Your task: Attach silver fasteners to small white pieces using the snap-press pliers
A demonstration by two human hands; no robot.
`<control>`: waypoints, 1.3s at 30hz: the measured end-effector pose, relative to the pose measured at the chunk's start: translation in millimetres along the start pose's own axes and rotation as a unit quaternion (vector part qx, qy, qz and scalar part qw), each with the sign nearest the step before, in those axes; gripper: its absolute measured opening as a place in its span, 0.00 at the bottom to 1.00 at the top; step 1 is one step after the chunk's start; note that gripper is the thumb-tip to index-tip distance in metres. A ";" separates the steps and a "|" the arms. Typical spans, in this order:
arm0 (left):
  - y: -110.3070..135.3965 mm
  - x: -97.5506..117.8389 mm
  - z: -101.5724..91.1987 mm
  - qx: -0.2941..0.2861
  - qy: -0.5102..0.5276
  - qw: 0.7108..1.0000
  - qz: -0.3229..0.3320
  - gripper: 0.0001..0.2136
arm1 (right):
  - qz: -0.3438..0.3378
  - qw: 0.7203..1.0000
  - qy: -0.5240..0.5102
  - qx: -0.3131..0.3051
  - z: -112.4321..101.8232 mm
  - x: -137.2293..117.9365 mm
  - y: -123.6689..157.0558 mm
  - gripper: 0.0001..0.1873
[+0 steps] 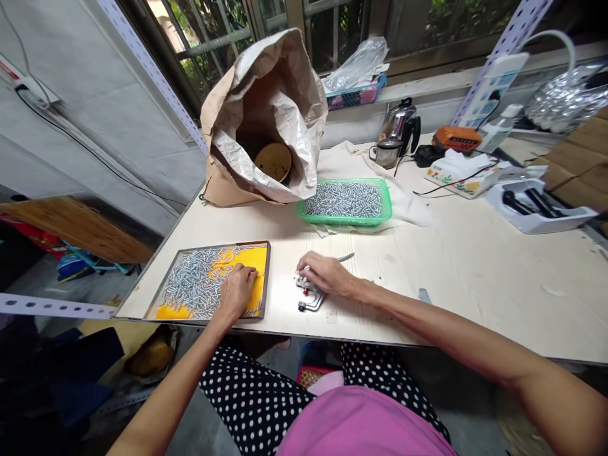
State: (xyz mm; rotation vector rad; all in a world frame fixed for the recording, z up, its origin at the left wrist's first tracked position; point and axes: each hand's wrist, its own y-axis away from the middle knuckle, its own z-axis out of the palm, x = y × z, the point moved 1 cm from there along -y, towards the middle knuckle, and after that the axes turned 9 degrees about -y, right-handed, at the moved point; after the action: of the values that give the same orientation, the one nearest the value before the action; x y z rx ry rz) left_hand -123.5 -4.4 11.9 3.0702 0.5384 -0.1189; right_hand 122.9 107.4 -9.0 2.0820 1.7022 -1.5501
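Observation:
My left hand (237, 289) rests in a yellow tray (263, 278) strewn with several small metal screws (194, 278), its fingers curled down among them. My right hand (323, 273) lies over a small metal fixture with a red part (308, 299) on the light wooden table (475, 278), fingers closed around its top. A thin metal lever (346, 258) sticks out past the right fingers. What the left fingers hold is hidden.
A green basket (387, 206) full of screws stands behind the fixture. A big paper sack (266, 120) with a brown bowl inside sits at the back left. A kettle (396, 133), tissue box (456, 172) and white tray (536, 212) lie to the right.

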 end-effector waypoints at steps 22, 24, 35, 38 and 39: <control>-23.2 -1.7 -7.7 -0.023 0.068 0.996 0.046 0.10 | 0.291 0.915 0.246 -0.130 -5.0 -53.6 71.0 0.08; -13.3 5.8 -16.6 -0.042 0.171 0.984 0.004 0.11 | 0.289 0.912 0.267 -0.119 -0.1 -46.7 76.0 0.08; 35.1 84.9 -4.4 -0.284 0.512 0.804 -0.101 0.13 | 0.268 0.896 0.326 -0.137 -6.2 -40.9 80.9 0.13; 36.2 86.4 1.4 -0.309 0.510 0.795 -0.110 0.14 | 0.263 0.900 0.322 -0.133 -8.0 -41.1 82.9 0.13; 36.5 86.6 2.5 -0.315 0.506 0.796 -0.110 0.15 | 0.265 0.900 0.319 -0.132 -8.1 -41.1 83.1 0.12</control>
State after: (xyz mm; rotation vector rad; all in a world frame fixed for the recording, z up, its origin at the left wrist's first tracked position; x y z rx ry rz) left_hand -30.0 -9.4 2.9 2.1490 0.7252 1.4346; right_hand 194.9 49.5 -20.0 2.7374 1.1722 -0.4780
